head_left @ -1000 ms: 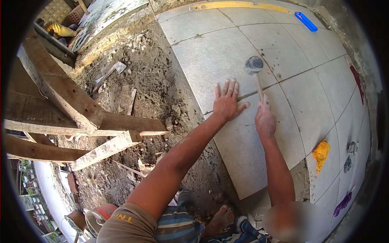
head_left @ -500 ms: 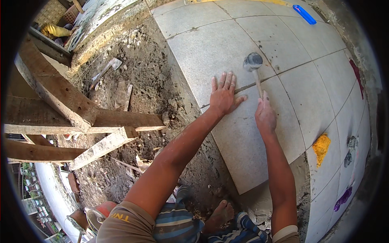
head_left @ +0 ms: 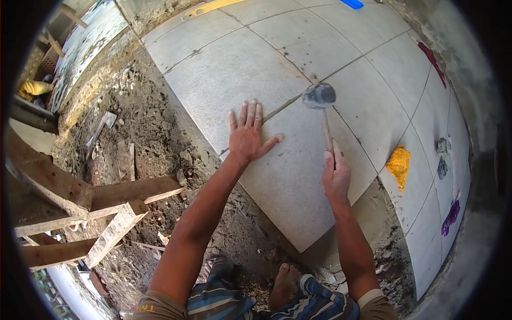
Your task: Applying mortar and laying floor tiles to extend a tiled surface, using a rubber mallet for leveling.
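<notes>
My right hand (head_left: pixel 337 173) is closed round the light handle of a rubber mallet (head_left: pixel 319 96). The mallet's dark, dusty head is over the tiles, near the corner where several joints meet; I cannot tell whether it touches. With fingers spread, my left hand (head_left: pixel 248 133) lies flat across the joint between two large grey tiles. Its fingers rest on the far floor tile (head_left: pixel 213 72), its palm and thumb on the near floor tile (head_left: pixel 298 197). The near tile's lower corner reaches out over wet mortar beside my feet.
Rough soil and rubble (head_left: pixel 133 122) border the tiles on the left, with a wooden frame (head_left: pixel 128 192) standing there. On the right tiles lie a yellow cloth (head_left: pixel 399 166) and a purple cloth (head_left: pixel 450 217). A yellow level (head_left: pixel 208 8) and a blue plastic piece (head_left: pixel 352 3) lie at the back.
My view has shifted, so the tiles and wooden frame appear further left and lower. The left hand stays flat across the joint. The mallet head is now nearer the tile corner.
</notes>
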{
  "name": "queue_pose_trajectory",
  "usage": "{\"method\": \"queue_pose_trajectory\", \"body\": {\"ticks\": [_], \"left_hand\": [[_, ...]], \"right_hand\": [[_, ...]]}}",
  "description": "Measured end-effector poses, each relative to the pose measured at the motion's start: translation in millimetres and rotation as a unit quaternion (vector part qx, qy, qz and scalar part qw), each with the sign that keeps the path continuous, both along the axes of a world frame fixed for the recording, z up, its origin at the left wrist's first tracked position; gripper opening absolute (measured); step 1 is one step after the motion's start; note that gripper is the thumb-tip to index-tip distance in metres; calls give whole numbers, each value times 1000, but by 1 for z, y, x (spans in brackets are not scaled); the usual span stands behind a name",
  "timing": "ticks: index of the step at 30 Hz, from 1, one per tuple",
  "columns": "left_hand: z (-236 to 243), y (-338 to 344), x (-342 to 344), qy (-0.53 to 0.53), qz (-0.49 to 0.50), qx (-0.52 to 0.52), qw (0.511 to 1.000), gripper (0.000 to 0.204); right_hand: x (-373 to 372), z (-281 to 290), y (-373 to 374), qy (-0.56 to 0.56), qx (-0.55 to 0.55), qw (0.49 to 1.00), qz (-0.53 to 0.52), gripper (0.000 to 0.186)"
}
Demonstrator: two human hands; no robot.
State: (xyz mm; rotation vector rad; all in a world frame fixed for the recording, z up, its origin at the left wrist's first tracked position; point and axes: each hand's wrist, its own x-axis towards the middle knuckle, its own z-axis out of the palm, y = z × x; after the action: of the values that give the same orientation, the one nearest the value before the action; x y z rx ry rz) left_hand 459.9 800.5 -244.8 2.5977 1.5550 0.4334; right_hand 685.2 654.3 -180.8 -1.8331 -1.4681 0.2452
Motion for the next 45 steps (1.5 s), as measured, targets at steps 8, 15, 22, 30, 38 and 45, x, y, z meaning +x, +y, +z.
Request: {"method": "queue_pose_trajectory", "body": {"ticks": [8, 15, 22, 30, 38, 45], "left_hand": [[-3, 2, 3, 13, 8, -1, 1000, 105], [-1, 1, 3, 9, 12, -13, 1000, 105], [-5, 2, 3, 3, 12, -5, 1000, 102], [-5, 1, 4, -1, 16, -1, 1000, 100], [-7, 3, 2, -3, 14, -1, 1000, 97], [-5, 3, 4, -19, 9, -10, 1000, 97]], "right_hand": [[19, -17, -28, -57, -58, 996, -18, 43], [20, -20, -15, -79, -94, 992, -27, 42], [-8, -12, -39, -55, 66, 996, -20, 39], [-19, -14, -42, -57, 57, 997, 10, 41], [-15, -22, -20, -68, -2, 997, 29, 42], [-34, -3, 64, -111, 14, 992, 57, 42]]}}
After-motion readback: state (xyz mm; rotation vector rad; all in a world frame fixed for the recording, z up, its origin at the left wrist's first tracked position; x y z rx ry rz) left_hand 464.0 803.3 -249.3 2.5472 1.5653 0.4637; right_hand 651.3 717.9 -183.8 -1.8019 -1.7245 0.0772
